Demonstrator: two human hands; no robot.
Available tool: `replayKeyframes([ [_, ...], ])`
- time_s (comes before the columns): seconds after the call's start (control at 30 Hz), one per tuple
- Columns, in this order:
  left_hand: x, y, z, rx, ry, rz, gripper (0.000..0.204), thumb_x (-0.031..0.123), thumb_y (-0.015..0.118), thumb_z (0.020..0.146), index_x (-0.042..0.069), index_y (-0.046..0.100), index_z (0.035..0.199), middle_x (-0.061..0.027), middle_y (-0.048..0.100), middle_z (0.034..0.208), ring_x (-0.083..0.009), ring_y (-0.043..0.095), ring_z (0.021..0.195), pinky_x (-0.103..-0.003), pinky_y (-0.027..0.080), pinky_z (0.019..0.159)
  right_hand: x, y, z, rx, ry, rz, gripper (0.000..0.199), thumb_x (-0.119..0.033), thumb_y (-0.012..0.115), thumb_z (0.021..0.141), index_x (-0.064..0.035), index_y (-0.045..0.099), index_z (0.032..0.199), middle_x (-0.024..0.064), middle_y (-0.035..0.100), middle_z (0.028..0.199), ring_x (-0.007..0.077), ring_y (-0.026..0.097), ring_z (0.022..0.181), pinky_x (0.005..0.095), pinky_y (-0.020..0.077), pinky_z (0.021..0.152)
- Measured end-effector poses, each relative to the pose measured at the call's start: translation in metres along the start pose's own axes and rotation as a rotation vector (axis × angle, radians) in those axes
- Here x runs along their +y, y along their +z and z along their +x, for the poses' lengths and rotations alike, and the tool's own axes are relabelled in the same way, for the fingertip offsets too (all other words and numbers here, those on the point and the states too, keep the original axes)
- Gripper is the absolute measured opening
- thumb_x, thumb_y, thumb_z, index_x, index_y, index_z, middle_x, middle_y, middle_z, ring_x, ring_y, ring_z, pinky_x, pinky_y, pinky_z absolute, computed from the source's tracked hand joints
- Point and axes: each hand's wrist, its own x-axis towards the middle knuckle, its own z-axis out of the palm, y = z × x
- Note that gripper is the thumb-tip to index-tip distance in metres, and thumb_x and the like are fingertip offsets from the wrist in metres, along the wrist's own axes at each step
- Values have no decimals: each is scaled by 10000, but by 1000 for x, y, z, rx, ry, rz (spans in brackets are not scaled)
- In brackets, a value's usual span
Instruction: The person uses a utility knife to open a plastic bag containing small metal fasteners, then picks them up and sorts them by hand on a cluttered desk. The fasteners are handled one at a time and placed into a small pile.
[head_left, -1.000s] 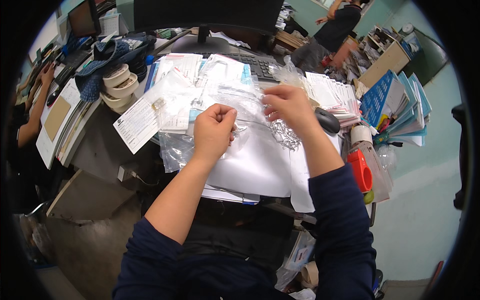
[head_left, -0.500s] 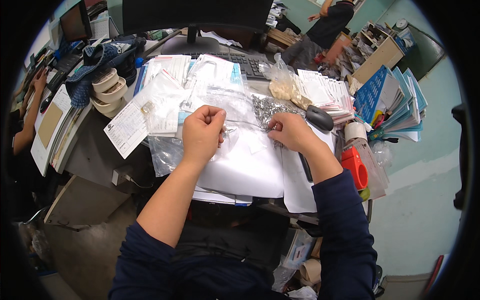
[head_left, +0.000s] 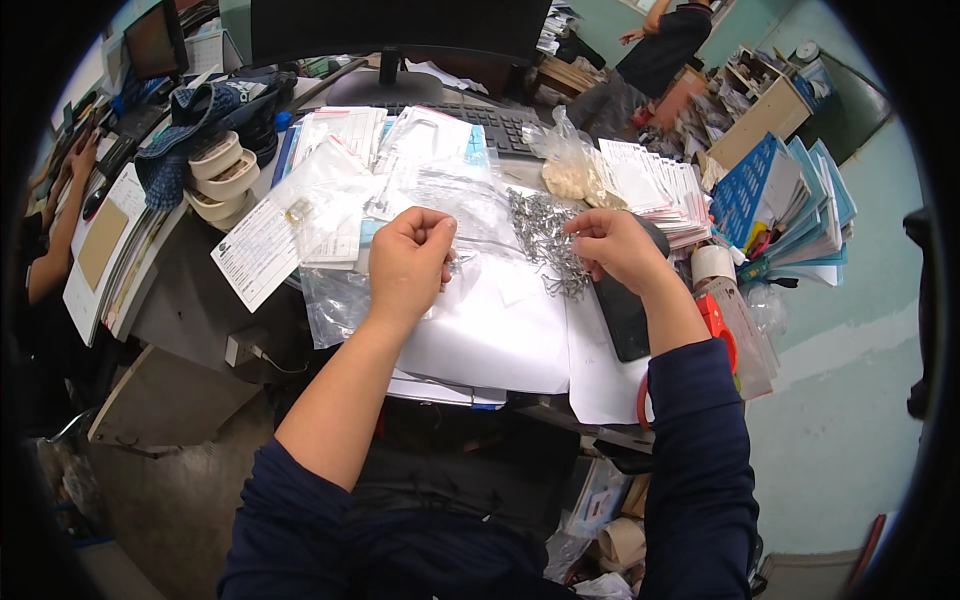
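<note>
My left hand (head_left: 408, 262) is closed, thumb pressed against the curled fingers, above the white paper (head_left: 480, 345). Something small glints at its fingertips, too small to name. On the right, my right hand (head_left: 622, 248) hovers over the right edge of a heap of small silvery metal pieces (head_left: 545, 232). Its fingers are bent in toward the thumb; what lies between them, if anything, I cannot make out. Between the hands and just beyond them lie clear plastic bags (head_left: 450, 195). A black phone (head_left: 622, 318) lies under my right wrist.
A monitor (head_left: 400, 35) and keyboard (head_left: 490, 128) stand behind stacked printed cards (head_left: 650, 185). A bag of beige pieces (head_left: 568, 175) sits beside them. Red-handled tape dispenser (head_left: 716, 325), paper rolls and blue folders (head_left: 790, 205) crowd the right. Cream trays (head_left: 222, 175) are stacked left; other people are nearby.
My right hand has moved right and a little up, uncovering more of the metal heap and the phone, and now covering part of the mouse. My left hand stays nearly still.
</note>
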Motion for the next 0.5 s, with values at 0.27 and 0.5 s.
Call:
replayKeyframes([
  [0.27, -2, 0, 0, -13, 7, -2, 152, 144, 637, 895, -8, 642, 889, -25, 602, 625, -53, 507, 463, -218, 389, 395, 9, -8, 3, -37, 20, 245, 199, -1, 597, 870, 87, 652, 1040, 51, 599, 709, 120, 574, 579, 264, 511, 515],
  [0.5, 0, -1, 0, -16, -6, -1, 149, 144, 633, 898, -5, 639, 883, -19, 603, 624, -50, 505, 462, -216, 384, 393, 5, -3, 4, -9, 37, 162, 158, -31, 599, 910, 64, 645, 1027, 42, 602, 726, 110, 582, 589, 265, 533, 531],
])
